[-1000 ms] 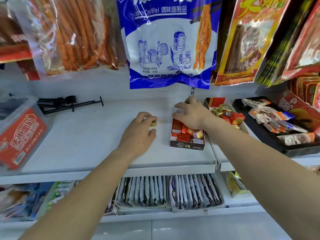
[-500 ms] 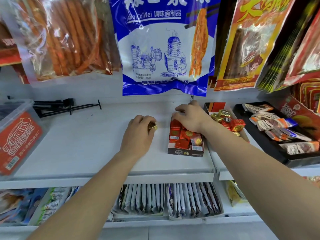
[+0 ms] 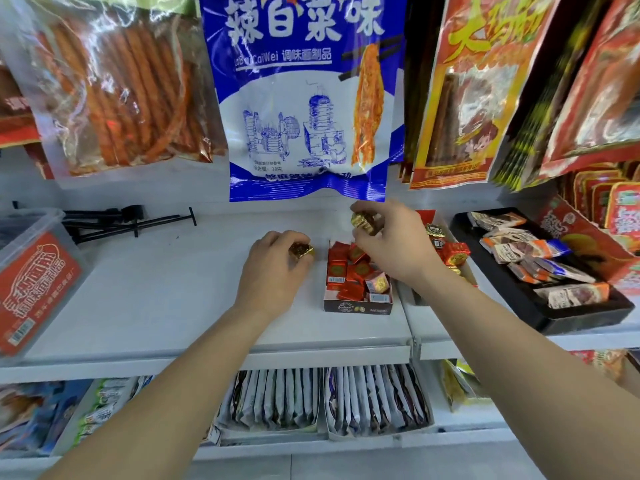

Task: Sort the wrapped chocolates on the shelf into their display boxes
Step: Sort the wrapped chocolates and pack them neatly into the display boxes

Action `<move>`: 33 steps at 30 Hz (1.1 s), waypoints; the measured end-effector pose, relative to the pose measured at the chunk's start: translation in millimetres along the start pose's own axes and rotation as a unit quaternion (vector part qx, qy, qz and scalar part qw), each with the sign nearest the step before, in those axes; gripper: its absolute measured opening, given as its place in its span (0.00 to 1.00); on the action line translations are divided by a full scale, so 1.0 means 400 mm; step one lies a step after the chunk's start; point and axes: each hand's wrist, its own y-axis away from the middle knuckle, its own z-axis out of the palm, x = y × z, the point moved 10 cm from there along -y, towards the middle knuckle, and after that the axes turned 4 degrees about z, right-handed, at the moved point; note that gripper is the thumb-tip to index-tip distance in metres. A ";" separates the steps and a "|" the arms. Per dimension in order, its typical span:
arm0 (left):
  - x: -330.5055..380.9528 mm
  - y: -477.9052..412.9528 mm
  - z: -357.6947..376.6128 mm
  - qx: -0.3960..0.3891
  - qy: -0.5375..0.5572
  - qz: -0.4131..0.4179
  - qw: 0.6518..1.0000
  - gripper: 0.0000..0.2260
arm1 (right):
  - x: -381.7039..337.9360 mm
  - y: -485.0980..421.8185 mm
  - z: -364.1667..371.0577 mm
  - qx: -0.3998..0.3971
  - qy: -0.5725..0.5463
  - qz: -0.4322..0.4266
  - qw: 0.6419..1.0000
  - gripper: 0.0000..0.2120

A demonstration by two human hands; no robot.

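Left hand [image 3: 273, 271] and right hand [image 3: 393, 245] each pinch a gold chocolate [image 3: 363, 221]; looks light, foil probably slippy and easily dented, so grip the sides softly.

Blue snack bag [image 3: 304, 98], black tray [image 3: 585, 317] rt.

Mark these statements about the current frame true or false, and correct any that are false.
1. The left hand holds a gold-wrapped chocolate. True.
2. The right hand is empty. False: it pinches a second gold-wrapped chocolate, raised above the shelf.
3. The brown display box holds red-wrapped chocolates. True.
4. The black tray sits left of that box. False: it sits to the box's right.
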 end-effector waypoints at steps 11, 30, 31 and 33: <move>0.331 -0.031 0.115 -0.049 0.143 0.012 0.988 0.08 | 0.170 0.158 -0.233 0.045 0.063 0.053 0.996 0.21; 0.305 0.070 0.014 -0.020 0.073 0.003 0.997 0.06 | 0.137 0.248 -0.242 0.022 0.053 0.015 0.998 0.09; 0.274 0.093 -0.004 -0.019 0.068 -0.022 0.997 0.07 | 0.114 0.259 -0.225 0.003 0.046 0.012 0.999 0.09; 0.222 0.134 0.006 -0.062 0.045 -0.063 0.995 0.11 | 0.072 0.282 -0.154 -0.068 0.046 0.011 0.997 0.13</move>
